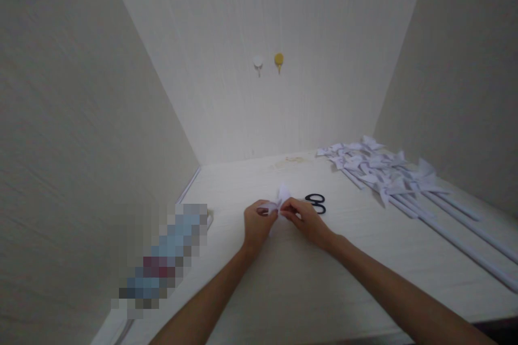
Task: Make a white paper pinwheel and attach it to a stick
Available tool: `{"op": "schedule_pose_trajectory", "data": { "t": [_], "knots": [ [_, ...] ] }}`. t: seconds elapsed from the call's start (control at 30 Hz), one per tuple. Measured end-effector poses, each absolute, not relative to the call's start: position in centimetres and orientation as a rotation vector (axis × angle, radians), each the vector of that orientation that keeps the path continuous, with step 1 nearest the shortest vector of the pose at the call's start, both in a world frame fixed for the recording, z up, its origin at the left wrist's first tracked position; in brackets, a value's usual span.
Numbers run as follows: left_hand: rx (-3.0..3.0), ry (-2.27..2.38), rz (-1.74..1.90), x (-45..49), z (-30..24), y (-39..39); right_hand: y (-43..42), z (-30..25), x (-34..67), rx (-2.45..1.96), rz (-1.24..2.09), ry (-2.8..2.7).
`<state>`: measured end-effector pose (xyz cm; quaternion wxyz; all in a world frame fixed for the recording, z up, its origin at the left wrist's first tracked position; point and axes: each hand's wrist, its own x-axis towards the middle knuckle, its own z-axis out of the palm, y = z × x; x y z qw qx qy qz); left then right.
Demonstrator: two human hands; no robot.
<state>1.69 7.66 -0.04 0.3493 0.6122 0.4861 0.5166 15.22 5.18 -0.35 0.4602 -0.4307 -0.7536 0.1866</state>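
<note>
Between my two hands, above the middle of the table, is a small white paper pinwheel with blades that stick up and to the left. The fingers and thumb of my left hand are closed on its left side. My right hand pinches close to its centre, fingertips nearly meeting those of the left. What lies right under the fingertips is hidden. Just behind my right hand are black-handled scissors on the table, their blades mostly covered by that hand.
Several white paper pinwheels on rolled paper sticks lie piled at the right. A blurred-out bluish object is on the left side. The white table meets walls on three sides. A white hook and a yellow hook are on the back wall.
</note>
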Motion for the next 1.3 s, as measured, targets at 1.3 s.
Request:
{"op": "schedule_pose_trajectory", "data": {
  "t": [1.3],
  "knots": [
    [1.577, 1.263, 1.372, 1.58, 0.03, 7.63, 5.54, -0.28, 15.72, -1.015, 0.455, -1.754]
  ]
}}
